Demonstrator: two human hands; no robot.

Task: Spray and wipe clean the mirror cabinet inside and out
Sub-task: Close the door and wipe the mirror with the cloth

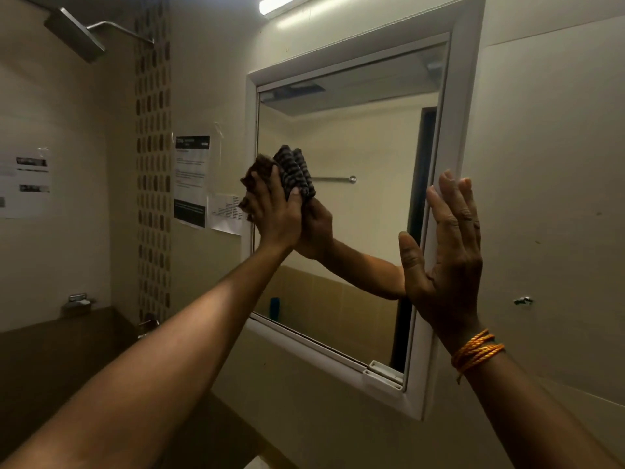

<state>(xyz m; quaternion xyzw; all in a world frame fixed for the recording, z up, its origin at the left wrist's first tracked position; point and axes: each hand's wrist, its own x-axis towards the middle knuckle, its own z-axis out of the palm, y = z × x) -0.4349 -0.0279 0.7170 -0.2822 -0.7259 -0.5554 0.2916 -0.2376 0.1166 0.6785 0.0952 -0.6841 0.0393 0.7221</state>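
While the left hand (274, 211) grips one bunched striped cloth (287, 174) against the glass near the left edge of the wall-mounted mirror cabinet (453, 157), the right hand (446, 262), fingers straight and holding nothing, lies flat on the right frame, seemingly to steady the closed door; counted: two hands, one cloth, one cabinet, one shower head (76, 35), three posted notices; no spray bottle in view

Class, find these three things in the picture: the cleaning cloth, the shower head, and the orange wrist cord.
cloth (293, 170), head view, on its striped folds above the left hand's fingers.
shower head (76, 37), head view, middle of its flat square plate.
wrist cord (475, 352), head view, on the strands around the right wrist.
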